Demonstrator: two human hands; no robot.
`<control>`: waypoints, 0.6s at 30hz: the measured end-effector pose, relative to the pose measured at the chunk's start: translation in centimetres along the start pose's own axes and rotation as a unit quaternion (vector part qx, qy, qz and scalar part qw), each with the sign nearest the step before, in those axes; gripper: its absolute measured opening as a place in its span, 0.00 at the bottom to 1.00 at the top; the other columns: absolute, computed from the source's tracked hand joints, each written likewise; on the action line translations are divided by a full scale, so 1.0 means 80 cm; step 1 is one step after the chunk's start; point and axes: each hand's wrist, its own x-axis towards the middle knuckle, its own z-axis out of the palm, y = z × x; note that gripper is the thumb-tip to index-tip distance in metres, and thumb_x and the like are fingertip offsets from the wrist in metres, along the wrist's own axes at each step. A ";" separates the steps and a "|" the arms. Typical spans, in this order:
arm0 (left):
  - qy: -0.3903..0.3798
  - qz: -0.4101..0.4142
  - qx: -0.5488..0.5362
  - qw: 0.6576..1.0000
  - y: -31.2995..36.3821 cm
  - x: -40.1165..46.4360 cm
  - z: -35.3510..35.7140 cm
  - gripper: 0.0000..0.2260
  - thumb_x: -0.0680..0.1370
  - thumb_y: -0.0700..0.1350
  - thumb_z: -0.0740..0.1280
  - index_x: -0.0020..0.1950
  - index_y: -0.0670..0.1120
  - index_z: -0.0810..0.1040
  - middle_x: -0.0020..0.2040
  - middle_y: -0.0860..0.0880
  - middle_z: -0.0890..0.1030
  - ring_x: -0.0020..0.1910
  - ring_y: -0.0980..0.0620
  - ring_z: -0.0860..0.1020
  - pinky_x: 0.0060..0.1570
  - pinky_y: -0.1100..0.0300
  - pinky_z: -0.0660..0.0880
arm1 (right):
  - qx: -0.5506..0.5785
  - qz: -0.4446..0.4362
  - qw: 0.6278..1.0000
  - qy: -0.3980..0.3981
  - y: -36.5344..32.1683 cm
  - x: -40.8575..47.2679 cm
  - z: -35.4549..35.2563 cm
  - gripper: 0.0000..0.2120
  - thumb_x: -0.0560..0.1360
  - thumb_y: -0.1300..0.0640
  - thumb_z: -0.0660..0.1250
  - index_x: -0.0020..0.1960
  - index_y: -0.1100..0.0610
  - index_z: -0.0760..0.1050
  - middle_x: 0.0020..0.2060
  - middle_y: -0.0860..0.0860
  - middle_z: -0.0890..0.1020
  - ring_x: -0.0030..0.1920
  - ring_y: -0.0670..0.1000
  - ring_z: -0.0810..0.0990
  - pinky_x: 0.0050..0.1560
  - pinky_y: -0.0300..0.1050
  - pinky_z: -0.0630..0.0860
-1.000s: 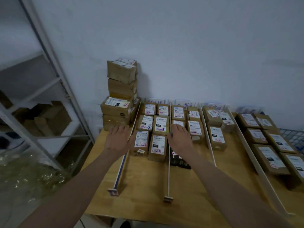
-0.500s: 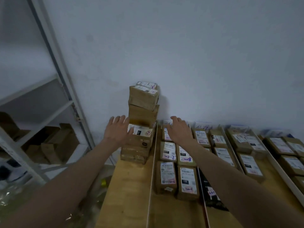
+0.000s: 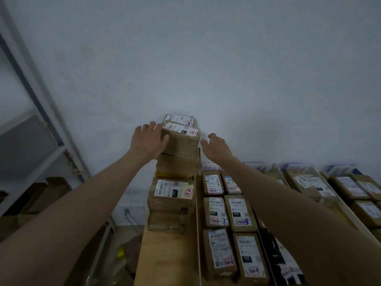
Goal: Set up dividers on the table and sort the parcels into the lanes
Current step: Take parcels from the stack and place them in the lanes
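wooden table: parcel stack, dividers, labelled parcels.

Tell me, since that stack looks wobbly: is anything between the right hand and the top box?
Nothing visible. The left hand already presses the left side of the top box; the right hand is open beside its right side, with only bare wall behind the gap.

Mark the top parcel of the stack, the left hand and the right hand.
top parcel (image 3: 181, 144), head view: brown front face.
left hand (image 3: 148, 142), head view: back of hand.
right hand (image 3: 216, 147), head view: back of hand.
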 end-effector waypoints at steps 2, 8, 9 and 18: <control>-0.005 -0.031 -0.031 0.999 -0.005 0.025 0.001 0.25 0.83 0.59 0.53 0.75 0.46 0.65 0.71 0.43 0.70 0.68 0.41 0.71 0.66 0.44 0.68 | 0.046 0.027 0.999 -0.011 -0.010 0.021 0.002 0.23 0.83 0.48 0.55 0.71 0.62 0.65 0.65 0.60 0.75 0.58 0.58 0.76 0.46 0.43 0.70; -0.079 -0.143 -0.215 0.963 -0.011 0.071 0.031 0.30 0.81 0.62 0.54 0.76 0.44 0.63 0.73 0.41 0.69 0.68 0.39 0.71 0.62 0.45 0.70 | 0.197 0.120 0.972 -0.041 -0.027 0.063 0.029 0.23 0.83 0.48 0.56 0.70 0.63 0.68 0.63 0.58 0.78 0.53 0.54 0.76 0.48 0.46 0.74; -0.094 -0.158 -0.236 0.954 -0.009 0.074 0.036 0.31 0.81 0.64 0.54 0.76 0.44 0.64 0.72 0.41 0.70 0.68 0.39 0.71 0.61 0.46 0.71 | 0.208 0.130 0.968 -0.042 -0.028 0.067 0.033 0.23 0.83 0.48 0.56 0.70 0.62 0.68 0.63 0.58 0.78 0.54 0.54 0.77 0.48 0.46 0.74; -0.125 -0.219 -0.391 0.885 0.000 0.069 0.047 0.32 0.80 0.65 0.56 0.75 0.43 0.64 0.71 0.41 0.71 0.67 0.39 0.72 0.63 0.47 0.72 | 0.214 0.131 0.967 -0.033 -0.027 0.079 0.053 0.17 0.82 0.55 0.57 0.67 0.61 0.73 0.59 0.55 0.80 0.51 0.53 0.79 0.56 0.49 0.80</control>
